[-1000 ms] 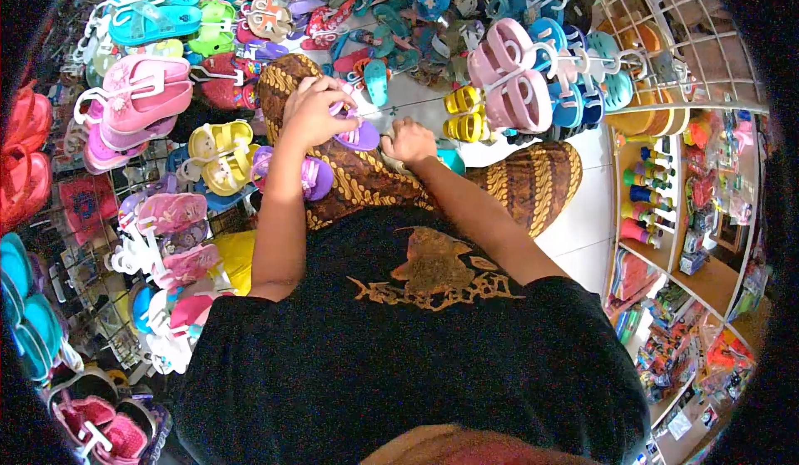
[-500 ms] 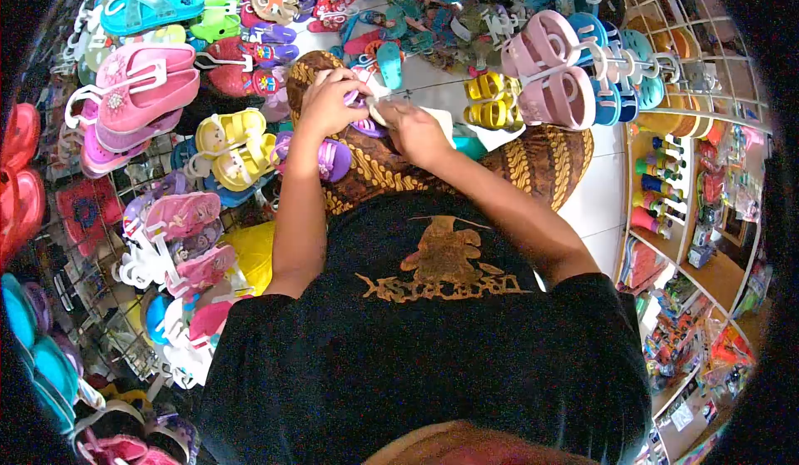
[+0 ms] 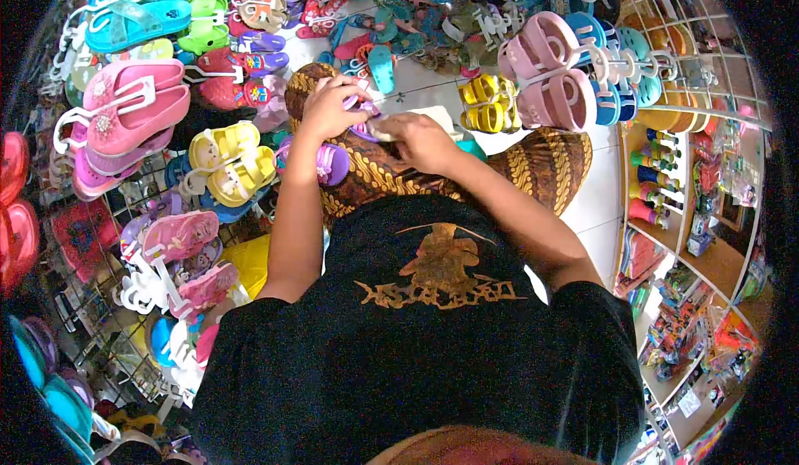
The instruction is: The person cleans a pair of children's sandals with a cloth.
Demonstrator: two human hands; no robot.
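My left hand is closed round a purple sandal, held above my lap. The fingers cover much of it. In my right hand, a bunched whitish cloth is pressed against the sandal's right side. Another purple sandal, with a flower on its strap, sits just below my left wrist. My legs are covered by brown and gold patterned fabric. Beyond my right hand are something pale and a teal item, both partly hidden.
Wire racks with hanging sandals stand close on both sides: pink shoes and yellow sandals at left, pale pink sandals and small yellow sandals at right. More footwear crowds the far floor. Wooden shelves stand at right.
My right hand and the cloth have shifted slightly lower along the sandal, and the hand shows less blur. My left hand keeps its hold. The camera view has moved a little.
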